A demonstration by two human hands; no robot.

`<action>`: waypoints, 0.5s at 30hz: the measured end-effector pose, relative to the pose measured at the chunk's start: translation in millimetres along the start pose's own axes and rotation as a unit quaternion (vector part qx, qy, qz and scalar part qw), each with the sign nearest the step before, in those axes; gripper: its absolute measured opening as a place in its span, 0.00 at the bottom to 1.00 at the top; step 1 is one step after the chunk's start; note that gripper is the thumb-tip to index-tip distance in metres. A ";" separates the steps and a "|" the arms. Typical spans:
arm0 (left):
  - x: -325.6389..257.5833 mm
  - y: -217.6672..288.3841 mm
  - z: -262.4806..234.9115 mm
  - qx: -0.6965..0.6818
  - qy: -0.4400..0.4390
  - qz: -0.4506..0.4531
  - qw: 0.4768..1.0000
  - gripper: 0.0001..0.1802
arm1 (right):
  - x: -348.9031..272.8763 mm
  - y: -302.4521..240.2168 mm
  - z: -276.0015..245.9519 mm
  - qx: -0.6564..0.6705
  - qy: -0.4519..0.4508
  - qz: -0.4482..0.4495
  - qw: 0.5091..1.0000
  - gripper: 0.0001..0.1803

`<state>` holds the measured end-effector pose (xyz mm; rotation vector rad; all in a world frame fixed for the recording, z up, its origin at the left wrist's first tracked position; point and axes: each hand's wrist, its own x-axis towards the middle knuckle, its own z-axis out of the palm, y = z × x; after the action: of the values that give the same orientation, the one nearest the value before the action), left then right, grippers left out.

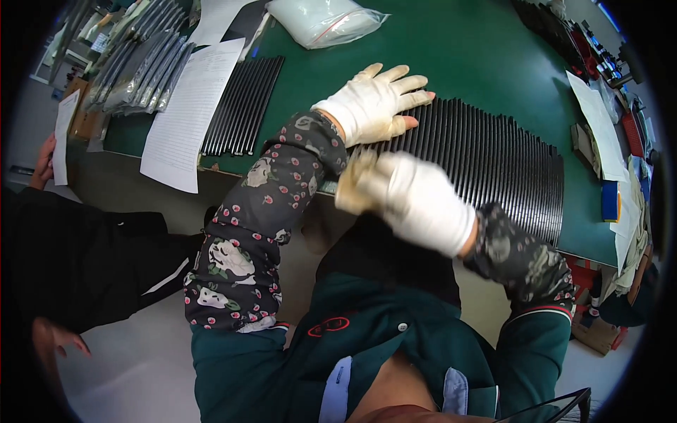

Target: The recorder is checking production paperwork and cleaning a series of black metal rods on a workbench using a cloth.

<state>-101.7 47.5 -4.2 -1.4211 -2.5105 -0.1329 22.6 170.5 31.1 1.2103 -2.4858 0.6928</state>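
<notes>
Left hand [374, 104], in a pale glove, lies flat with fingers spread on the near-left end of a row of black ribbed strips [486, 166]. Palm down, fingertips pointing right along the strips' top ends. It grips nothing.

Right hand [412, 197], also gloved, hovers blurred just in front of the strips' lower-left corner, crossing under the left wrist. Fingers curled loosely toward the left; cannot tell whether they pinch anything or touch the strips.

The strips lie side by side on the green worktop [423, 56], running from under the left hand out to the right, their lower ends close to the worktop's near edge.

A second, smaller batch of black strips [243, 106] lies well to the left, next to a white printed sheet [187, 116] that overhangs the near edge. A clear bag of white material [324, 21] sits at the far side. Bare green surface is open between the two batches and beyond the left hand's fingertips. Papers [599, 123] crowd the right edge.

Another person's hand [46, 158] holds a sheet at far left.
</notes>
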 end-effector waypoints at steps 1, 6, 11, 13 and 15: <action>1.3 -1.0 2.6 -0.004 0.000 0.002 1.000 0.28 | -15.7 -13.5 -1.6 0.132 -0.074 -0.050 0.987 0.15; 2.9 2.1 -2.6 -0.002 -0.010 0.002 1.000 0.29 | -11.8 -15.5 -31.0 0.100 0.001 -0.041 0.994 0.14; 2.1 1.5 -3.2 0.001 -0.029 -0.002 1.000 0.31 | -36.2 -26.0 -29.0 0.123 -0.143 -0.071 0.980 0.13; 5.3 3.9 -6.3 0.000 -0.028 0.000 1.000 0.31 | -42.0 -39.9 -44.6 0.125 -0.186 -0.115 0.968 0.14; 7.9 12.3 -14.1 0.028 0.017 0.043 0.999 0.33 | -44.0 -32.0 -56.1 0.157 -0.181 -0.049 0.970 0.12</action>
<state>-92.6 57.6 11.0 -1.4893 -2.4023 -0.0702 77.3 212.4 67.8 1.6962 -2.6469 0.9408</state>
